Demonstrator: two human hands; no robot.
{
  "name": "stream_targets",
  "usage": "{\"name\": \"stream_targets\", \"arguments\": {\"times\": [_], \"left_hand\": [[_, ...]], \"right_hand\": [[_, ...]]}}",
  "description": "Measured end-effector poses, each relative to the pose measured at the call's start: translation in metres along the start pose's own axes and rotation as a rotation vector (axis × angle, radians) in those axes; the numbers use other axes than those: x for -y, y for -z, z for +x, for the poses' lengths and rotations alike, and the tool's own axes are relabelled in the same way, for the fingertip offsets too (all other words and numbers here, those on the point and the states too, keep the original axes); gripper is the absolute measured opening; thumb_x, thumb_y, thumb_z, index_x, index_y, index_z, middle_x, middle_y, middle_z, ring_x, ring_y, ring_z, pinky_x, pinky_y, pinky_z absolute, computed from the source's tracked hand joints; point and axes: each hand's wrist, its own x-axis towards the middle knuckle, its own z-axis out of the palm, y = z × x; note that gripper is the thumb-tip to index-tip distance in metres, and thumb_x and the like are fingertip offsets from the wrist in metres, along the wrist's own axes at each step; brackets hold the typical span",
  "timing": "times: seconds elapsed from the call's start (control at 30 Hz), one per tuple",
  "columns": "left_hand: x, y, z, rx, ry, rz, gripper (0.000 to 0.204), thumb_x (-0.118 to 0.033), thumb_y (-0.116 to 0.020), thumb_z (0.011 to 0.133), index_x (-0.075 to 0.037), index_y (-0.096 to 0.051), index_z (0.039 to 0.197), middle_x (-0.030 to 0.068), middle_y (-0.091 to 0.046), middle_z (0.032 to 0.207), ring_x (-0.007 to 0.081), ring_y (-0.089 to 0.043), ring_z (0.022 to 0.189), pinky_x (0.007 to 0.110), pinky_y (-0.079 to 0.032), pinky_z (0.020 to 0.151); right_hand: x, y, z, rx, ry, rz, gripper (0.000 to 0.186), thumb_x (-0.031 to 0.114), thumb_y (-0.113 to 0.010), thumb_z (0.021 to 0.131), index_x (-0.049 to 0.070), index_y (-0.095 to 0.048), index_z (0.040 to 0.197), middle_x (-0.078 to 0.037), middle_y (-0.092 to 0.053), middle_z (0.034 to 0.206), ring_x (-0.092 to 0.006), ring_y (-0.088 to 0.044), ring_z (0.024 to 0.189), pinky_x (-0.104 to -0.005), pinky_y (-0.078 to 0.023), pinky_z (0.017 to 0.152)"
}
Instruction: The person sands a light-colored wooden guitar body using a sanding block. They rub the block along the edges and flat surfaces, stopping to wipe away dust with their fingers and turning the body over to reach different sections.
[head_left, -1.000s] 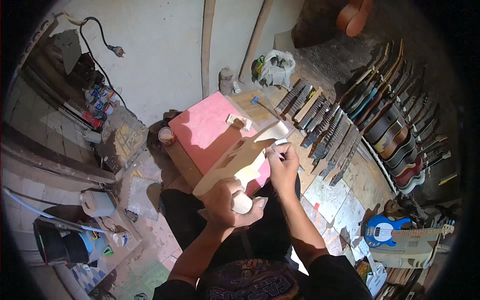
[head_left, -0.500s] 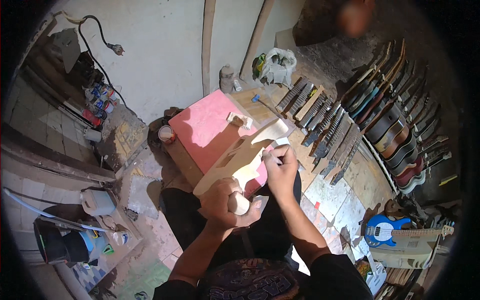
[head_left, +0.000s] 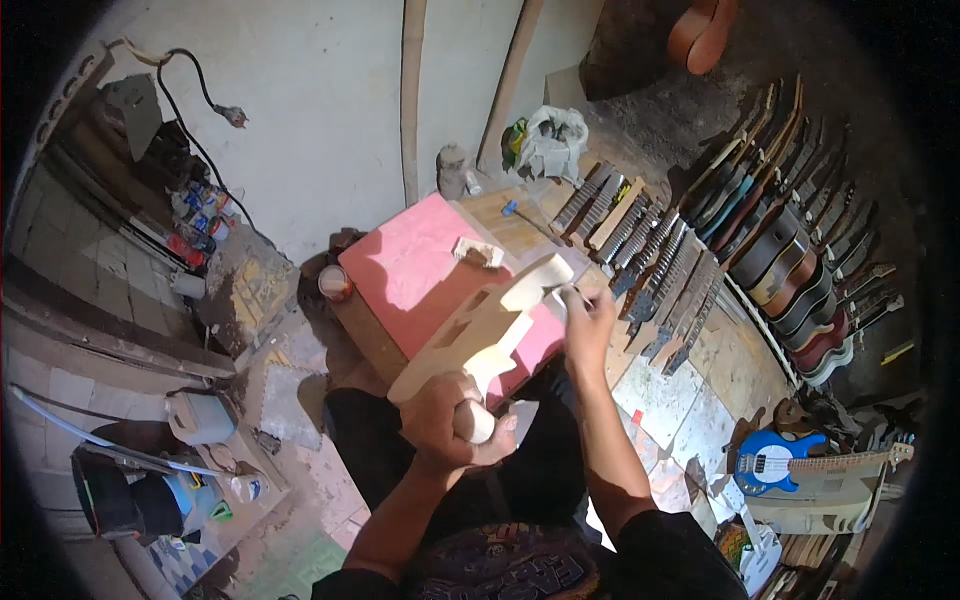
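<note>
My left hand (head_left: 440, 420) grips the near end of a pale, unpainted wooden guitar body (head_left: 465, 340), its fingers wrapped round a rounded horn. A flat light scrap (head_left: 523, 415) shows beside the left thumb; whether the hand holds it is unclear. At the far right end of the body, my right hand (head_left: 590, 325) is closed in a pinch against the edge. Something small and pale shows at those fingertips, too hidden to name. Beneath the body lies a pink board (head_left: 405, 255). A small whitish block with a brown patch (head_left: 478, 252) rests on it.
An open can (head_left: 335, 283) stands left of the board. Several guitar necks (head_left: 650, 240) lie in a row to the right, before a rack of guitars (head_left: 785, 265). A blue bass guitar (head_left: 768, 464) lies at lower right. A jerrycan (head_left: 203, 415) stands at left.
My right hand has moved from the notch in the guitar body's side outward to its far right end, still pinched. The body has tilted slightly; my left hand keeps its grip.
</note>
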Motion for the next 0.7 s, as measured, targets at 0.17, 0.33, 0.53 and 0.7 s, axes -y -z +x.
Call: {"name": "stream_targets", "arguments": {"times": [0.17, 0.33, 0.53, 0.7], "left_hand": [[0.0, 0.002, 0.002, -0.029, 0.004, -0.035, 0.044, -0.028, -0.089, 0.069, -0.004, -0.063, 0.095, 0.0121, -0.067, 0.084, 0.0293, -0.071, 0.073, 0.04, -0.06, 0.071], [-0.008, -0.001, 0.005, 0.025, 0.04, 0.01, 0.042, -0.037, -0.084, 0.077, -0.005, -0.062, 0.093, 0.012, -0.068, 0.081, 0.0312, -0.072, 0.074, 0.041, -0.061, 0.075], [-0.007, -0.001, 0.002, 0.0, 0.015, -0.002, 0.043, -0.038, -0.084, 0.077, -0.005, -0.062, 0.095, 0.0129, -0.068, 0.082, 0.0317, -0.072, 0.073, 0.041, -0.061, 0.073], [-0.003, -0.002, 0.0, -0.011, -0.013, -0.022, 0.045, -0.036, -0.084, 0.077, -0.004, -0.061, 0.098, 0.012, -0.067, 0.081, 0.0313, -0.072, 0.073, 0.041, -0.061, 0.072]], "right_hand": [[0.043, 0.001, -0.043, 0.152, -0.156, 0.181, 0.029, 0.014, -0.078, 0.095, 0.006, -0.059, 0.115, 0.001, -0.06, 0.098, -0.0097, -0.056, 0.088, -0.0279, -0.049, 0.079], [0.05, -0.003, -0.044, 0.425, -0.081, 0.165, 0.041, 0.011, -0.088, 0.086, 0.0, -0.068, 0.12, -0.001, -0.065, 0.104, -0.0084, -0.062, 0.09, -0.0251, -0.052, 0.077], [0.047, -0.003, -0.031, 0.337, -0.311, 0.078, 0.022, 0.009, -0.084, 0.09, 0.0, -0.073, 0.105, -0.001, -0.069, 0.101, -0.0089, -0.062, 0.091, -0.0267, -0.051, 0.081], [0.029, -0.003, -0.046, 0.347, -0.06, 0.101, 0.019, 0.012, -0.08, 0.095, 0.002, -0.072, 0.11, 0.001, -0.07, 0.095, -0.0062, -0.06, 0.085, -0.0241, -0.05, 0.077]]}}
